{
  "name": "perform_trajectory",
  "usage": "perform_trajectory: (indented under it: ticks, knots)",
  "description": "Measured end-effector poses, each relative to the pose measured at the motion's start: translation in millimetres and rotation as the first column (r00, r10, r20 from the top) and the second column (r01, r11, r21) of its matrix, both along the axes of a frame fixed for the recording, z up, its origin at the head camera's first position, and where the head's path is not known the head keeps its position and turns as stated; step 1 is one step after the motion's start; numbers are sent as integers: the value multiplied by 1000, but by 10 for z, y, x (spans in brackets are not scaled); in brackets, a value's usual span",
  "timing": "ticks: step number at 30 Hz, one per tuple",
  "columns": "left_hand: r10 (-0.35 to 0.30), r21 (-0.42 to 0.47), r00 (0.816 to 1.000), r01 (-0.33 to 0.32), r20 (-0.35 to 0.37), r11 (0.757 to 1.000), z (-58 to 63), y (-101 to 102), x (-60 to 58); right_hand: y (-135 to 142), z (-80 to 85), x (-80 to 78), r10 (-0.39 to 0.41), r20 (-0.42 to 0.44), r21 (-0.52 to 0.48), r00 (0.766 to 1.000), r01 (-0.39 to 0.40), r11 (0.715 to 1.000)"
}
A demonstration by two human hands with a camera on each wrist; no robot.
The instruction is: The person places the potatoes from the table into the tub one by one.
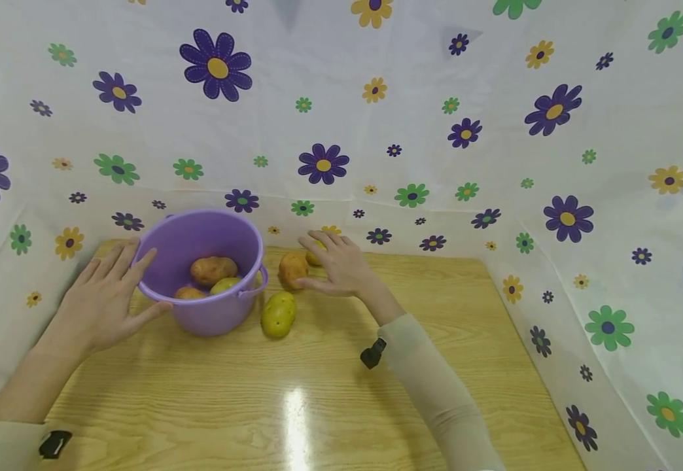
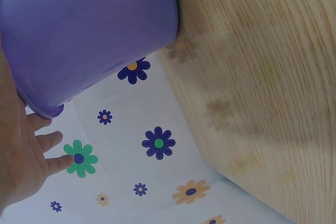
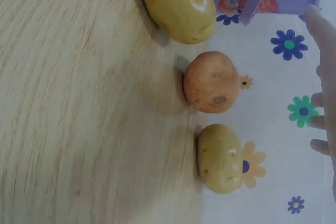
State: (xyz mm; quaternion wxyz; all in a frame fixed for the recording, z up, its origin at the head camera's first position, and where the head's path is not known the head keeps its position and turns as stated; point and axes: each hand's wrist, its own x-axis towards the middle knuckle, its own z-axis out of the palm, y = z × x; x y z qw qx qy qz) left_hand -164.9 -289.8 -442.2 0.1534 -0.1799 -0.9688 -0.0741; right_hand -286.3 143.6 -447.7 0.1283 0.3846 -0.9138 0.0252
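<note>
A purple plastic bucket (image 1: 214,318) stands at the back left of the table, with several potatoes (image 1: 214,269) inside. My left hand (image 1: 103,302) is at the bucket's left rim, thumb and fingers spread; how firmly it touches is unclear. To the right of the bucket lie a yellow-green potato (image 1: 279,314), a browner potato (image 1: 292,269) and another yellow potato (image 3: 220,158), which is partly hidden in the head view. Over the two back potatoes hovers my right hand (image 1: 339,265), its fingers extended and nothing in its grasp.
The wooden table (image 1: 212,399) meets a white flower-printed cloth (image 1: 330,91) at its back and sides. A handle (image 1: 254,288) juts from the bucket toward the loose potatoes. In the right wrist view, a red label (image 3: 266,3) shows on the bucket.
</note>
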Motion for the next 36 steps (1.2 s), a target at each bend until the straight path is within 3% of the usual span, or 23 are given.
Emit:
perform_trajectory:
  ticks: [13,36]
  knots:
    - [-2,16,1000,2,12,1000,-29,3,-3,117,-235,-168,-73,71,100,995,66,993]
    - [-4,8,1000,3,20,1000,-4,-3,-12,124,-420,-492,-138,158,172,978,110,979]
